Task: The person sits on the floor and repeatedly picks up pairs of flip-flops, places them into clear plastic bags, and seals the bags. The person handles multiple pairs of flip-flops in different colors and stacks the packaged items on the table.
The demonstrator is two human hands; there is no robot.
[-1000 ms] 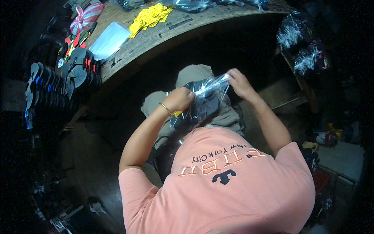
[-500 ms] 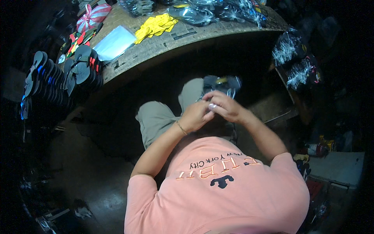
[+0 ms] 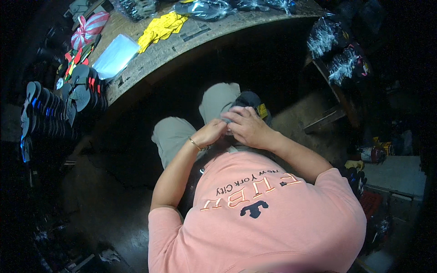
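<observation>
On my right thigh lies a dark flip-flop [image 3: 248,98] with a yellow tag [image 3: 262,110], in what looks like a clear plastic bag. My left hand [image 3: 211,132] is closed, fingertips pinching the bag's near end. Over that same end bends my right hand [image 3: 246,126], its fingers curled against the left fingertips and slightly smeared by motion. The two hands meet and hide most of the flip-flop's near part, and the gathered plastic between them barely shows.
Ahead stands a worn wooden table [image 3: 191,38] with yellow tags [image 3: 161,29], clear plastic sleeves [image 3: 116,56] and bagged dark flip-flops [image 3: 205,9]. Rows of dark flip-flops [image 3: 84,93] line its left end. More wrapped bundles [image 3: 324,38] sit at the right, above a wooden support [image 3: 325,119].
Both hands have shifted slightly left, and my right fingers now reach farther over the left ones. The bagged flip-flop has turned, showing its yellow tag on the right. The whole view has shifted.
</observation>
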